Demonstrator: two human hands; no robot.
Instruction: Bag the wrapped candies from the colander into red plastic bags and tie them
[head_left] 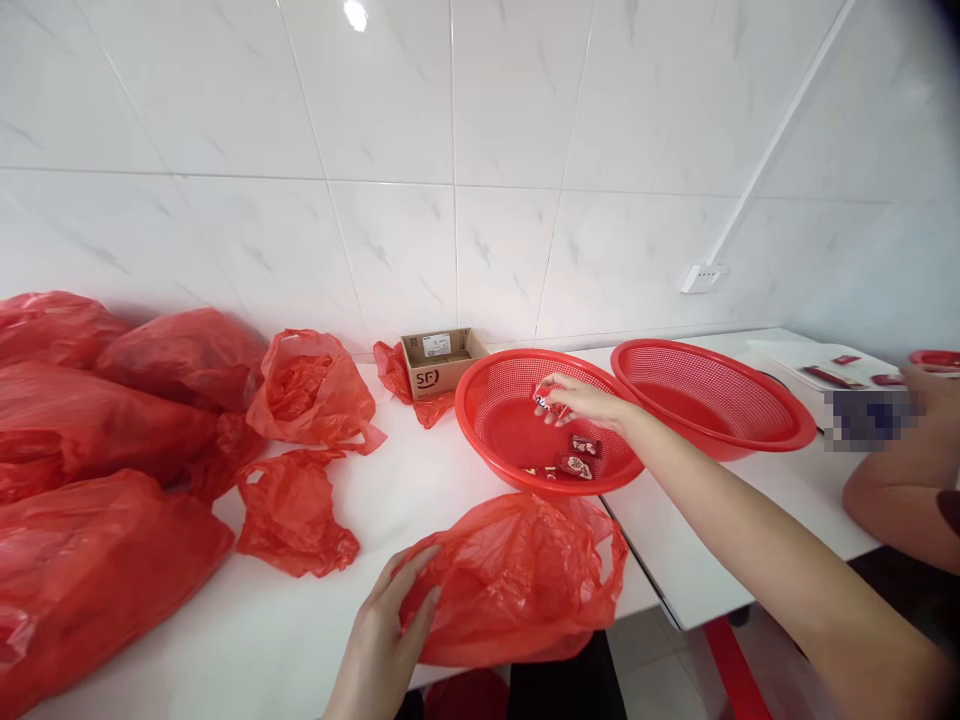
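My right hand (566, 400) reaches into a red perforated basket (480, 440), its fingers closed on a small red-and-white wrapped packet (541, 399). Below that hand, several dark-red wrapped packets (576, 467) lie on the basket floor. In front of the basket, a red plastic bag (517, 580) spreads over the table's front edge. My left hand (390, 620) rests against the bag's left side, thumb and fingers apart. Folds of the bag hide what it holds, if anything.
Filled red bags (97, 420) are heaped at the left, with crumpled bags (300, 515) beside them. A small cardboard box (442, 370) stands near the wall. To the right are a second red basket (720, 440), a white tray (814, 355) and another person's arm (900, 490). A gap separates two tables.
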